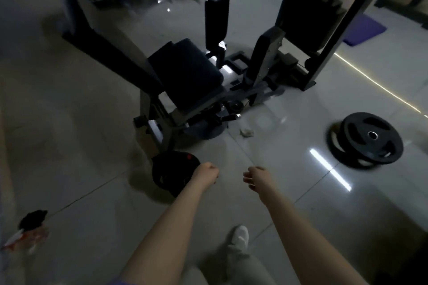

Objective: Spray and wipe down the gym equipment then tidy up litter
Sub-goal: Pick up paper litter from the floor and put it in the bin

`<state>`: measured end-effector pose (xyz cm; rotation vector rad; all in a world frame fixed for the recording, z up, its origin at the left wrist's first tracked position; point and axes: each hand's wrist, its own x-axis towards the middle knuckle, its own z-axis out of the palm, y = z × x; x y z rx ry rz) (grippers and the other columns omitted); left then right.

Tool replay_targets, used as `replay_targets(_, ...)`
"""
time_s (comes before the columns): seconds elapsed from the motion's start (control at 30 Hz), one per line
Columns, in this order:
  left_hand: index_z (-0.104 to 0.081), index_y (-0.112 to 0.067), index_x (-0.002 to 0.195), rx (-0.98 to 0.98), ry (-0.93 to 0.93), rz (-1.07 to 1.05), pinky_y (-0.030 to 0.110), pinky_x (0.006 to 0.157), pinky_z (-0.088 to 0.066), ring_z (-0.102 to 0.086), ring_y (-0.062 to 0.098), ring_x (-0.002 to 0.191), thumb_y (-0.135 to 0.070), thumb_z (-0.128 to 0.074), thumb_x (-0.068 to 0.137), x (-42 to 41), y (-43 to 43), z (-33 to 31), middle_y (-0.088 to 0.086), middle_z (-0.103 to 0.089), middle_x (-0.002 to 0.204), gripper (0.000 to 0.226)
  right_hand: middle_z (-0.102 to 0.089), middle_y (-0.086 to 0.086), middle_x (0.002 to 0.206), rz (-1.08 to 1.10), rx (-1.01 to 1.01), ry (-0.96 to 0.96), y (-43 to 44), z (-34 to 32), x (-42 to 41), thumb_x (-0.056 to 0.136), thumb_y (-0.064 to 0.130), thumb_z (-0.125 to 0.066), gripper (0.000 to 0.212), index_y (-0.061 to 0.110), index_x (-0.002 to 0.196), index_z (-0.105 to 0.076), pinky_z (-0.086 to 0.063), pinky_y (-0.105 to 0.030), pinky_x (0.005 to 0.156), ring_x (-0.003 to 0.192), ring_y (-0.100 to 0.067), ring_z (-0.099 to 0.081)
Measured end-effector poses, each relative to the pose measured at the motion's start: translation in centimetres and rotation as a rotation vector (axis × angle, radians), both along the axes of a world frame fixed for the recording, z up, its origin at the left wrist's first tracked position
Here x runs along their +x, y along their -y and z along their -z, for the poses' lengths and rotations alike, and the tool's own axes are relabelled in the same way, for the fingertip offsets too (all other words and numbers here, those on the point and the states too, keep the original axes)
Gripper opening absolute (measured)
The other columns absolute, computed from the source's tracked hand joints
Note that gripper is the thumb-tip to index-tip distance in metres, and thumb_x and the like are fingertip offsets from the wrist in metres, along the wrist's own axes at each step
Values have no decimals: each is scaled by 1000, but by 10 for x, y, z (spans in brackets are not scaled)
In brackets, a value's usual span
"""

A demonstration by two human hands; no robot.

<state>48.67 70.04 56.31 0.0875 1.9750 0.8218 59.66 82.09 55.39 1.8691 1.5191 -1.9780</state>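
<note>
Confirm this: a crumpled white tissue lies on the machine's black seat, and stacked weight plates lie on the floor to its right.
Not right. The head view shows the crumpled white tissue on the floor beside the machine's base, not on the black seat. The stacked weight plates do lie on the floor to its right.
</note>
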Motion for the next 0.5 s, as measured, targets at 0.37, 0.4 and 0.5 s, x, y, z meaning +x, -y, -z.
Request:
replay_targets(0.37,-61,-5,108,-129,-77,78,37,90,-47,-59,34,105,-15,-46,92,-89,-149,52,18,-63,113,25,-63,-13,96,-56,26,142,-160,43,-53,95,14,-44,18,5,108,-54,-41,-26,60,73,-21,-60)
replay_targets(0.4,-61,-5,109,-144,-81,92,36,90,-47,-59,33,106,-15,-45,92,-100,-163,59,18,-63,115,26,-63,-13,95,-68,35,148,-173,48,-62,95,13,-44,18,5,107,-55,-41,-26,59,71,-20,-59)
replay_targets(0.5,-59,-6,114,-189,-119,170,33,90,-44,-56,31,111,-15,-42,94,-133,-206,81,16,-61,120,28,-60,-12,87,-121,55,168,-217,69,-92,93,8,-44,18,3,102,-58,-39,-26,59,65,-18,-57)
